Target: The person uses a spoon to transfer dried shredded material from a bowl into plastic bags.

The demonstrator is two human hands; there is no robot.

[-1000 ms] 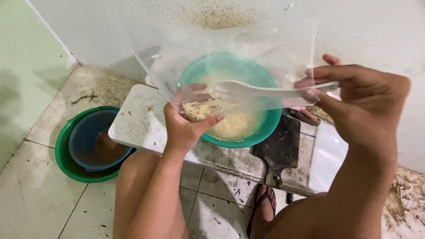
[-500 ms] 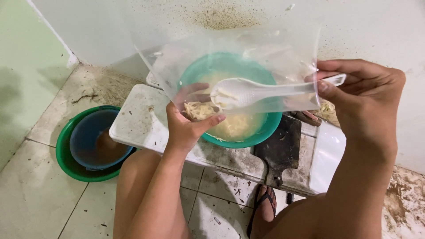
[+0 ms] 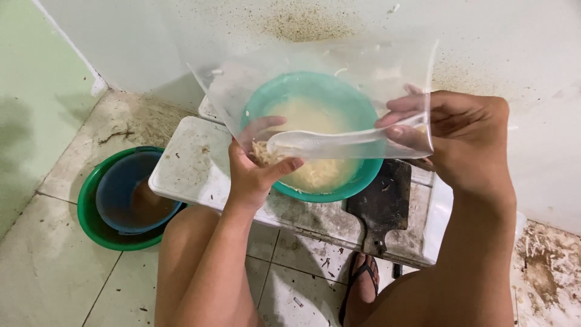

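My left hand [image 3: 251, 172] pinches the lower left corner of a clear plastic bag [image 3: 363, 82], where a clump of pale shredded strands [image 3: 265, 154] sits. My right hand [image 3: 460, 136] holds the handle of a white plastic spoon [image 3: 327, 142] that reaches far into the bag, its bowl next to the strands. The same hand touches the bag's open right edge. Behind and below the bag stands a teal bowl [image 3: 339, 191] filled with more pale shreds.
The bowl rests on a white board [image 3: 187, 169] beside a dark cutting board [image 3: 381, 209] on the tiled floor. A blue basin with brown liquid [image 3: 130, 191] sits inside a green basin [image 3: 91, 221] at the left. My knees and a sandalled foot [image 3: 360, 284] are below.
My right hand has pushed the spoon deeper and lower into the bag, turning it edge-on. The left hand and bag corner stay put.
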